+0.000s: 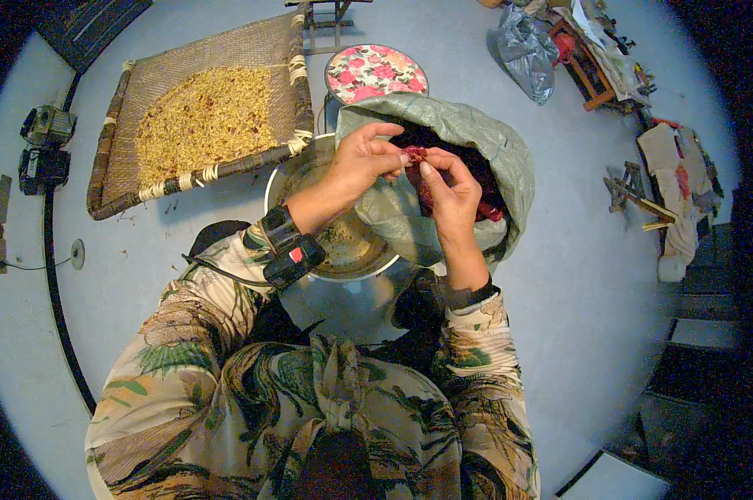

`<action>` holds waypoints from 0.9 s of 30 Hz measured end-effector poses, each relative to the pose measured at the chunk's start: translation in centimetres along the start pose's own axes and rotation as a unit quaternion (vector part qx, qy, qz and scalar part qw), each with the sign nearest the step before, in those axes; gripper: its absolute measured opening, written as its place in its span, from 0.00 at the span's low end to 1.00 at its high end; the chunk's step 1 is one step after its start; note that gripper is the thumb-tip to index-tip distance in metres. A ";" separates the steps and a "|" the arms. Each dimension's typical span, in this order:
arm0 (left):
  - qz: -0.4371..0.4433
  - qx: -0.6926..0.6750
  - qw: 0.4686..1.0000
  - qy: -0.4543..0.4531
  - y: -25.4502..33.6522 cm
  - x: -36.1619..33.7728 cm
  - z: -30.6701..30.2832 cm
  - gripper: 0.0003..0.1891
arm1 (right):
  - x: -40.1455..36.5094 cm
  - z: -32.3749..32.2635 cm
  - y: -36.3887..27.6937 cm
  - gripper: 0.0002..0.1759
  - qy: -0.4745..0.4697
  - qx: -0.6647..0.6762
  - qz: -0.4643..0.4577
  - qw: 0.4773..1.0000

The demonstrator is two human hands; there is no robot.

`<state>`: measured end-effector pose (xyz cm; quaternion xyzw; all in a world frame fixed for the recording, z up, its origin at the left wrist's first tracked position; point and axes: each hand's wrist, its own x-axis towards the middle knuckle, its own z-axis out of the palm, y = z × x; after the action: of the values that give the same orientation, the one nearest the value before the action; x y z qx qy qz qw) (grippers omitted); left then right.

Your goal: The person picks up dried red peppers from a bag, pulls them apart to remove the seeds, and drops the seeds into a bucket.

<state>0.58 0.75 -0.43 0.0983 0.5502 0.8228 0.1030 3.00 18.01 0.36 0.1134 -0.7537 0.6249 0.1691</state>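
Observation:
Above the mouth of a pale green woven sack (497,137), my left hand (362,160) and my right hand (456,196) meet at the fingertips. Both pinch a small wrinkled red piece that looks like a dried chili pepper (413,154). More dark red pieces (486,187) lie inside the sack, partly hidden by my right hand. Under my left forearm, a wide metal basin (368,271) has small yellowish bits on its bottom; the sack covers part of its rim.
A framed mesh tray (218,50) at the upper left bears yellow seeds (205,117) with dark red flecks. Beyond the sack stands a flower-patterned round stool (376,73). A grey plastic bag (524,54) and wooden racks with cloth (672,179) stand right.

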 end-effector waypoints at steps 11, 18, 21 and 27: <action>0.034 0.042 0.998 0.020 -0.9 0.0 0.4 0.25 | -0.1 -0.2 0.6 0.07 0.008 -0.005 0.025 1.000; 0.073 0.285 0.952 0.081 1.6 -1.0 1.2 0.25 | 0.0 -0.1 0.6 0.06 0.006 -0.017 -0.003 1.000; 0.144 0.329 0.930 0.074 1.8 -1.0 1.1 0.26 | -0.1 -0.2 0.8 0.06 0.011 -0.079 -0.046 0.996; 0.179 0.374 0.909 0.046 1.8 -1.0 0.6 0.26 | -0.2 -0.1 0.0 0.05 0.003 -0.104 -0.055 0.993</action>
<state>1.57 0.31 1.37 0.1887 0.7948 0.5651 -0.1159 3.18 18.07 0.32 0.1346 -0.8066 0.5332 0.2166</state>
